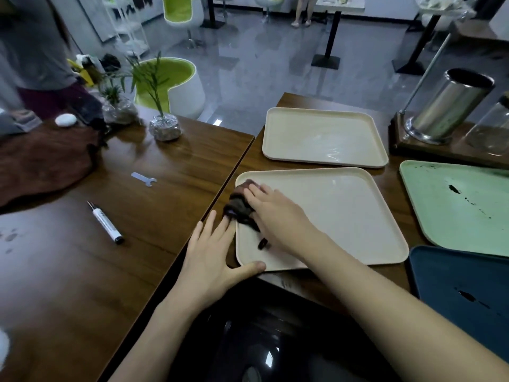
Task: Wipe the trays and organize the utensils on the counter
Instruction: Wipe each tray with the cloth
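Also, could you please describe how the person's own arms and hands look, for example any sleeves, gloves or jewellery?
The left hand and right hand are bare: no gloves, and no ring shows on the visible fingers. The left forearm and right forearm are also uncovered, with no sleeve, watch or bracelet in view up to the edge of the picture.

Four rounded-corner trays lie flat on the tabletop (389, 188). The near cream tray (344, 216) carries a bunched dark brown cloth (238, 205) at its left rim. The far cream tray (322, 136), just behind it, shows glossy streaks. To the right, the green tray (440, 216) and the blue tray (440, 271) bear dark smears and specks.
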`<action>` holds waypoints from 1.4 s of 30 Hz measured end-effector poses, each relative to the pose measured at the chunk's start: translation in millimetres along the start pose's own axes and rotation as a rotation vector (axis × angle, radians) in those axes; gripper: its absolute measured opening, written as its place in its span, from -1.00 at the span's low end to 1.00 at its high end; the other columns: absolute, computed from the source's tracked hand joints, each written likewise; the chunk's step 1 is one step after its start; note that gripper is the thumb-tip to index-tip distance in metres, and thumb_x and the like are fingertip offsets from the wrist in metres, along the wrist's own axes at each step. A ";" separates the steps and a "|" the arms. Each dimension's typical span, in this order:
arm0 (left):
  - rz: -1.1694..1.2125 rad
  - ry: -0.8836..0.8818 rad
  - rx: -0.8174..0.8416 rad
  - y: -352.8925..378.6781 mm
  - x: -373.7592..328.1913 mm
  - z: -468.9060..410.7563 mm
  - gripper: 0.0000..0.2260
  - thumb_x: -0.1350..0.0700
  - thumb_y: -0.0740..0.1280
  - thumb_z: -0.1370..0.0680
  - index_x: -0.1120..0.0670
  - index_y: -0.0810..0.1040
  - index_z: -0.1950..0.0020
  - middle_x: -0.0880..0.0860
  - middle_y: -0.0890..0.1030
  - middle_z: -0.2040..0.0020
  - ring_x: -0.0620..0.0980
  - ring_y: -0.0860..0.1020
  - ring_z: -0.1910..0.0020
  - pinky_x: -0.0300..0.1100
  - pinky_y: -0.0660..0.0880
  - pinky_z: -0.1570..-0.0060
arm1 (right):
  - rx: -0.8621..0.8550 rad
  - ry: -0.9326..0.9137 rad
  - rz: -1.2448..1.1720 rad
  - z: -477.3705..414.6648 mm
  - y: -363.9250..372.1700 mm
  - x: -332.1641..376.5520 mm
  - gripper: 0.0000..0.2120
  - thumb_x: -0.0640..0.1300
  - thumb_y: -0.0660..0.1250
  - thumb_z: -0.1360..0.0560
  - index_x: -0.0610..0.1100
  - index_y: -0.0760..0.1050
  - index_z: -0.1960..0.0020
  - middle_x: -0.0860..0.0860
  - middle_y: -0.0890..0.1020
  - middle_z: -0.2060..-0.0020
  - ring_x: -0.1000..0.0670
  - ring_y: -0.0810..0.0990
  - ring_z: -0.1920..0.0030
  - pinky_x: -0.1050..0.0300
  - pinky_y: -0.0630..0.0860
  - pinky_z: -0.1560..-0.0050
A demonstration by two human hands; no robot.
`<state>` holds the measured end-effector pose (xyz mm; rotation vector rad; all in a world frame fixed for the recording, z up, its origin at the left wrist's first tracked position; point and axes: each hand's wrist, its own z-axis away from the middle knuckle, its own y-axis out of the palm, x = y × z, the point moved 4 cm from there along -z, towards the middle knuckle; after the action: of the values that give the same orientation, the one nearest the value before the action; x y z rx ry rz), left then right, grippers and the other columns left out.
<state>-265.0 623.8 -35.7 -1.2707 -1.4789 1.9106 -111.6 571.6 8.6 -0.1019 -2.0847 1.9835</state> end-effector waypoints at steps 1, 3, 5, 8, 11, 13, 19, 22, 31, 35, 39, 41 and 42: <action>0.015 -0.006 0.005 -0.9 -0.3 0.1 0.00 -0.65 0.04 -0.35 -0.20 -0.09 -0.66 -0.18 -0.08 -0.67 -0.12 -0.28 -0.62 -0.13 -0.31 -0.55 | -0.004 0.041 -0.028 -13.7 -3.0 -4.7 -0.47 -0.11 0.18 -0.65 -0.07 0.15 -0.59 -0.03 0.24 -0.56 -0.08 0.23 -0.51 0.05 0.28 -0.43; 0.031 -0.011 0.009 -1.6 -0.9 0.0 -0.01 -0.63 0.07 -0.35 -0.21 -0.13 -0.66 -0.19 -0.10 -0.66 -0.14 -0.28 -0.61 -0.13 -0.30 -0.56 | 0.017 0.078 -0.077 -33.2 -1.6 -11.4 -0.49 -0.13 0.16 -0.66 -0.05 0.17 -0.59 -0.01 0.24 -0.57 -0.08 0.21 -0.54 0.02 0.30 -0.44; 0.024 -0.010 0.008 -1.8 0.0 -0.1 0.00 -0.63 0.05 -0.35 -0.19 -0.12 -0.67 -0.17 -0.09 -0.67 -0.13 -0.27 -0.62 -0.09 -0.27 -0.58 | 0.043 0.043 -0.128 -31.9 0.8 -12.1 -0.50 -0.15 0.16 -0.65 -0.05 0.20 -0.58 -0.01 0.24 -0.56 -0.08 0.21 -0.54 -0.01 0.34 -0.45; -0.024 -0.017 0.000 0.1 1.1 -0.2 0.05 -0.66 -0.01 -0.33 -0.12 -0.07 -0.68 -0.13 -0.05 -0.67 -0.10 -0.24 -0.63 -0.10 -0.27 -0.57 | 0.086 -0.085 -0.183 5.1 -1.7 -6.4 -0.49 -0.20 0.19 -0.61 -0.04 0.25 -0.55 0.02 0.30 -0.52 -0.05 0.25 -0.49 0.09 0.31 -0.38; -0.015 -0.061 -0.007 0.5 3.3 0.0 0.20 -0.72 -0.12 -0.23 0.01 -0.16 -0.67 -0.04 -0.16 -0.67 -0.12 -0.25 -0.62 -0.10 -0.26 -0.58 | 0.157 -0.183 -0.204 45.3 -3.4 1.7 -0.48 -0.21 0.17 -0.63 -0.01 0.24 -0.57 0.06 0.24 -0.57 -0.04 0.15 -0.55 0.11 0.14 -0.48; -0.009 -0.045 0.007 -1.2 4.1 -2.0 0.18 -0.73 -0.14 -0.23 -0.04 -0.22 -0.66 -0.04 -0.22 -0.66 -0.09 -0.26 -0.63 -0.04 -0.24 -0.59 | 0.182 -0.216 -0.217 58.0 -1.9 4.9 -0.52 -0.19 0.16 -0.65 -0.01 0.27 -0.56 0.07 0.22 -0.58 -0.05 0.14 -0.56 0.07 0.11 -0.51; -0.147 0.033 0.136 -5.2 1.9 -10.6 0.14 -0.76 -0.19 -0.17 -0.21 -0.25 -0.64 -0.06 -0.24 -0.66 -0.02 -0.31 -0.62 0.07 -0.28 -0.59 | 0.277 -0.218 -0.251 73.7 -3.4 -15.9 -0.53 -0.16 0.12 -0.68 0.15 0.28 -0.54 0.20 0.21 -0.56 0.01 0.02 -0.60 0.00 0.00 -0.59; -0.121 0.013 0.172 -7.1 1.6 -9.5 0.10 -0.74 -0.11 -0.20 -0.24 -0.28 -0.62 -0.10 -0.27 -0.64 -0.04 -0.35 -0.61 0.08 -0.32 -0.58 | 0.344 -0.155 -0.229 94.4 -13.8 -47.3 -0.41 -0.27 0.12 -0.63 0.29 0.31 -0.48 0.31 0.24 -0.51 0.13 -0.04 -0.59 0.09 -0.14 -0.59; -0.043 0.018 0.193 -6.9 -4.9 -11.5 0.10 -0.72 0.00 -0.25 -0.19 -0.12 -0.66 -0.16 -0.24 -0.64 -0.13 -0.31 -0.61 0.16 -0.40 -0.54 | 0.130 0.456 0.141 121.0 -14.8 -152.3 -0.33 -0.22 0.22 -0.55 -0.17 0.02 -0.59 -0.04 0.20 -0.55 -0.03 0.11 -0.56 0.13 0.22 -0.48; -0.013 0.012 0.214 -8.4 -6.0 -13.2 0.11 -0.73 0.02 -0.24 -0.20 -0.07 -0.66 -0.17 -0.22 -0.64 -0.15 -0.30 -0.60 0.16 -0.42 -0.53 | 0.044 0.563 0.160 74.9 -3.0 -169.9 -0.43 -0.19 0.13 -0.58 -0.32 0.08 -0.54 -0.21 0.27 -0.51 -0.13 0.16 -0.55 0.07 0.09 -0.55; -0.013 0.019 0.209 -10.8 -8.1 -13.3 0.11 -0.72 0.03 -0.24 -0.19 -0.06 -0.66 -0.14 -0.20 -0.65 -0.13 -0.29 -0.61 0.17 -0.41 -0.53 | -0.131 0.485 0.093 41.3 -5.2 -142.7 -0.58 -0.21 0.17 -0.54 -0.27 0.34 -0.38 -0.19 0.45 -0.36 -0.19 0.32 -0.44 0.01 0.22 -0.47; -0.015 0.020 0.201 -10.9 -9.0 -13.4 0.11 -0.71 0.04 -0.23 -0.18 -0.04 -0.66 -0.13 -0.18 -0.66 -0.12 -0.27 -0.62 0.16 -0.41 -0.53 | -0.118 0.375 -0.027 35.0 0.5 -104.3 -0.56 -0.19 0.19 -0.56 -0.22 0.33 -0.42 -0.14 0.40 -0.44 -0.15 0.24 -0.51 -0.02 0.28 -0.45; -0.012 0.020 0.198 -10.6 -9.1 -13.4 0.11 -0.71 0.04 -0.23 -0.18 -0.03 -0.67 -0.12 -0.17 -0.66 -0.12 -0.26 -0.62 0.16 -0.40 -0.53 | -0.075 0.304 -0.059 34.5 5.2 -83.8 -0.53 -0.16 0.19 -0.58 -0.19 0.30 -0.47 -0.10 0.35 -0.49 -0.14 0.21 -0.53 0.00 0.25 -0.47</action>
<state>-251.3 627.9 -22.6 -1.1847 -1.2490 1.9745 -39.7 519.2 -9.3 -0.3299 -1.9418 1.7321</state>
